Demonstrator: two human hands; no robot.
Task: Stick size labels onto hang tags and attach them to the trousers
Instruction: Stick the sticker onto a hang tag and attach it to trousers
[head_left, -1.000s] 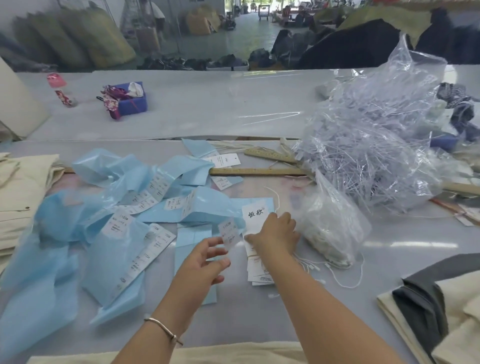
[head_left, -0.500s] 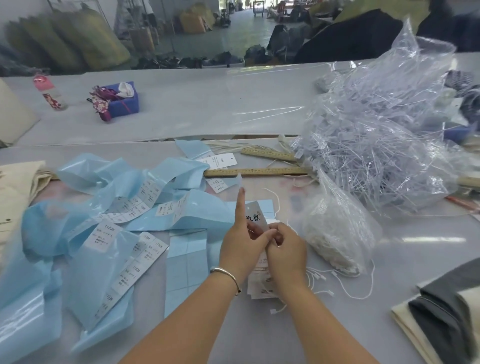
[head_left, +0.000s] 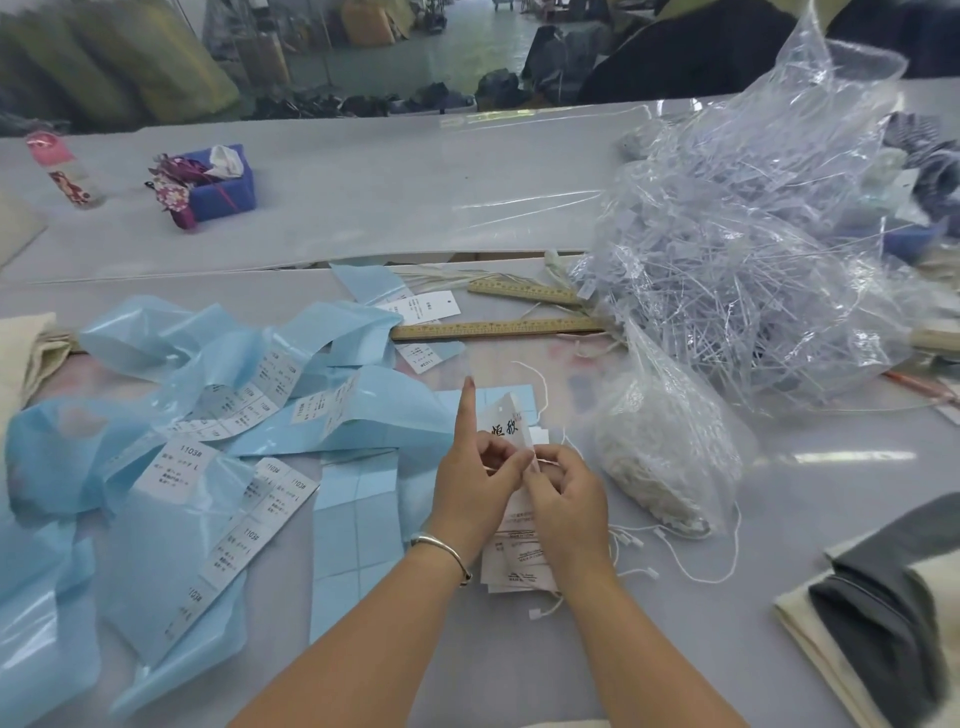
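While both hands pinch the hang tag (head_left: 511, 431), left hand (head_left: 470, 483) and right hand (head_left: 566, 499) are pressing its size label down; next, thread string.

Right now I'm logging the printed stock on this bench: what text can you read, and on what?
"1103#": size label on the blue backing strip.
"1103#" again: label lower on the strip.
Two brush-written characters: hang tag held by both hands; unclear.
Ruler numbers and other labels' small print: too small.

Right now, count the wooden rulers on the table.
2. One ruler lies flat mid-table; a second ruler lies angled just behind it. Their right ends vanish under the clear plastic bag; more may be hidden.
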